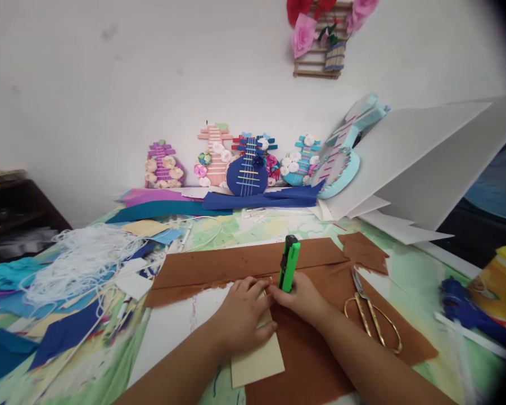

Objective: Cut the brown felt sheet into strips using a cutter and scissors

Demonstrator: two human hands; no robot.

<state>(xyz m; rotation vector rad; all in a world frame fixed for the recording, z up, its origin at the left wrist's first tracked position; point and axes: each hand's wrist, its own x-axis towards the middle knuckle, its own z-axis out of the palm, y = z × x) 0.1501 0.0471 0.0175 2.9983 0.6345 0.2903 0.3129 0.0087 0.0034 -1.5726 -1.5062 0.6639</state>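
Observation:
My right hand is closed around a green utility knife, which stands upright with its black-trimmed end on top; its lower end is hidden by my fingers. My left hand lies with its fingers over a cream card, its thumb spread to the side, pressing the card down. The fingertips of both hands nearly meet at the card's far end. Beneath the card are a brown sheet, which looks like cloth or crepe paper, and a white board.
Gold-handled scissors lie on the brown sheet to the right. A tangle of white cord and coloured scraps cover the left. At the back stand several lute-shaped crafts. A blue glue gun sits by a yellow container.

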